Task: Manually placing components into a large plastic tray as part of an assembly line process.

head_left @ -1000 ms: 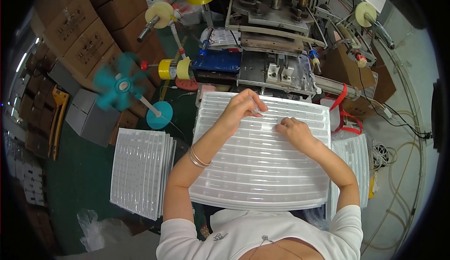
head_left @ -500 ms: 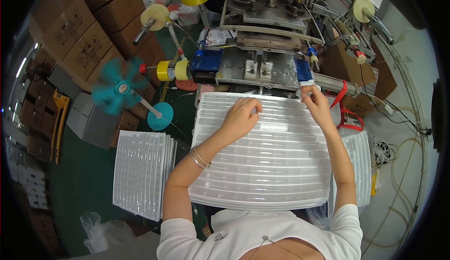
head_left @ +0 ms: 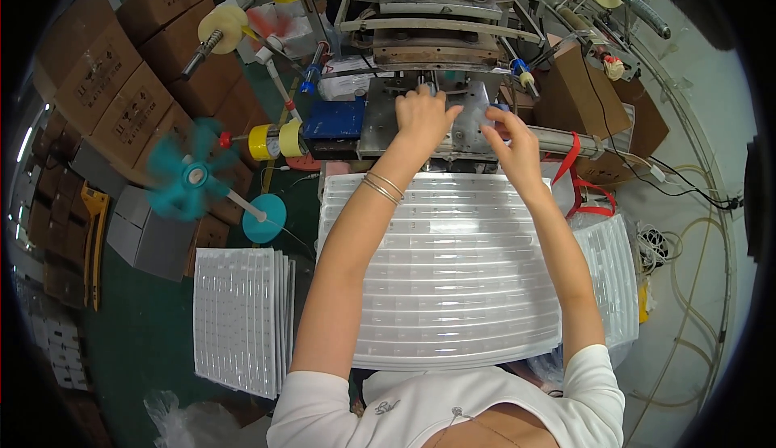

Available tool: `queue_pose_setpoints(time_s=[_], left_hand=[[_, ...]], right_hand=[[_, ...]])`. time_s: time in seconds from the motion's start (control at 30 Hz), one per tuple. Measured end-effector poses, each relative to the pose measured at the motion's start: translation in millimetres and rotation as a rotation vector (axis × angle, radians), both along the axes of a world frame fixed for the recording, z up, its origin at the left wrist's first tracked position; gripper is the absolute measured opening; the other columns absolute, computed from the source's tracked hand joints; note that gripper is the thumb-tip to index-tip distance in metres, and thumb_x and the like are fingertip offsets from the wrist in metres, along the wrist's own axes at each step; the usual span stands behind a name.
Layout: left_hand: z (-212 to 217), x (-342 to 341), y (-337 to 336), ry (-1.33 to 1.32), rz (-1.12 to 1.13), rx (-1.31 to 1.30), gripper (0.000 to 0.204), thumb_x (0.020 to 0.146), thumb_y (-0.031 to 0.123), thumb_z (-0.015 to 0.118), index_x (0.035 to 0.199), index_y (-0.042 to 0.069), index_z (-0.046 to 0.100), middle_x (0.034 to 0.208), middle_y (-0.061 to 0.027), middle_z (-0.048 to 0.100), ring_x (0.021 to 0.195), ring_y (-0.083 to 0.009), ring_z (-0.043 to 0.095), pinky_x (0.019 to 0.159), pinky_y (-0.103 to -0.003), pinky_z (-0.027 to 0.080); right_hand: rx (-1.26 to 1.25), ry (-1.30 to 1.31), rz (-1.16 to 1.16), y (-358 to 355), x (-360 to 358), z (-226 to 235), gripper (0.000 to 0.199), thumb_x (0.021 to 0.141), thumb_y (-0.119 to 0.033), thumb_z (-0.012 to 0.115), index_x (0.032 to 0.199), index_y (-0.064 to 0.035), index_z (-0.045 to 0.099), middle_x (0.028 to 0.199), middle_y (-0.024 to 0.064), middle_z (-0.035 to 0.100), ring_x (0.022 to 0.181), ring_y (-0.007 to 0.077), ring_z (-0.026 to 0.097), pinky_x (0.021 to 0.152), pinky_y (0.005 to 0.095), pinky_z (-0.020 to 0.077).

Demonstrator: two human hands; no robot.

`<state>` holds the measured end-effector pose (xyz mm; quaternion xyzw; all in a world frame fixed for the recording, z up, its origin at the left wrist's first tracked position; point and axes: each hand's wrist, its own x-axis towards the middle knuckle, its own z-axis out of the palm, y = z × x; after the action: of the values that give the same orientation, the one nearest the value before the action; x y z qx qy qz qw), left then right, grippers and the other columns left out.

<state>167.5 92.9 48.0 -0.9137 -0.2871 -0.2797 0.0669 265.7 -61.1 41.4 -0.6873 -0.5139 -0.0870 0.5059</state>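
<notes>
**At the machine plate: both hands up on the fixture**

Up at the metal fixture plate (head_left: 420, 129), left hand (head_left: 422, 115) lies knuckles-up, fingers curled down onto the plate; what it grips, if anything, is hidden. Right hand (head_left: 508, 134) sits just beside it, fingers pinching a small pale part (head_left: 487, 117), too small to identify. Both hands are near level, the left slightly farther in. Directly below the forearms lies the stack of clear plastic trays (head_left: 453, 286), long axis running left-right across the table. Second tray stack (head_left: 242, 319) stands well apart to the left, near a teal fan (head_left: 190, 175). Cardboard boxes (head_left: 105, 84) far left.
</notes>
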Motion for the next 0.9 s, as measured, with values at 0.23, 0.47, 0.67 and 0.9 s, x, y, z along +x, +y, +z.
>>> queue_pose_setpoints(time_s=[0.23,0.47,0.67,0.9], left_hand=[[-0.6,-57.0,-32.3,-0.347,-0.308,-0.313,0.025,0.080,0.025,0.068,0.101,0.011,0.066,0.084,-0.0077,0.063,0.075,-0.0270,0.062,0.066,-0.035,0.049],[-22.5,-105.6,-50.1,-0.306,-0.470,-0.757,0.029,0.082,0.024,0.067,0.105,0.006,0.064,0.089,-0.0093,0.064,0.080,-0.0266,0.063,0.068,-0.036,0.049],[-30.9,-111.9,-68.5,-0.118,-0.500,-0.929,0.035,0.083,0.024,0.067,0.111,0.007,0.055,0.096,-0.0120,0.066,0.083,-0.0300,0.064,0.072,-0.037,0.050],[-28.9,-96.3,-76.5,-0.067,-0.548,-1.037,0.030,0.084,0.021,0.067,0.108,0.005,0.060,0.090,-0.0100,0.065,0.082,-0.0154,0.062,0.071,-0.029,0.049]], right_hand=[[-0.019,-0.414,-0.166,56.3,3.6,-0.1,0.020,0.080,-0.017,0.066,0.099,-0.0098,0.064,0.094,0.0069,0.066,0.088,0.0263,0.063,0.079,0.0378,0.0464],[-0.049,-0.466,-0.288,66.8,7.1,-24.4,0.029,0.085,-0.025,0.062,0.110,-0.0125,0.063,0.105,0.0050,0.065,0.101,0.0228,0.059,0.099,0.0504,0.0314],[0.067,-0.275,-0.184,-0.1,-0.1,-16.5,0.030,0.084,-0.017,0.061,0.113,-0.0091,0.059,0.110,0.0075,0.061,0.100,0.0254,0.058,0.091,0.0430,0.0405],[-0.517,-0.224,0.214,-84.9,-19.3,-31.7,0.026,0.080,-0.004,0.063,0.105,-0.0099,0.064,0.091,0.0076,0.060,0.077,0.0231,0.063,0.064,0.0328,0.0517]])
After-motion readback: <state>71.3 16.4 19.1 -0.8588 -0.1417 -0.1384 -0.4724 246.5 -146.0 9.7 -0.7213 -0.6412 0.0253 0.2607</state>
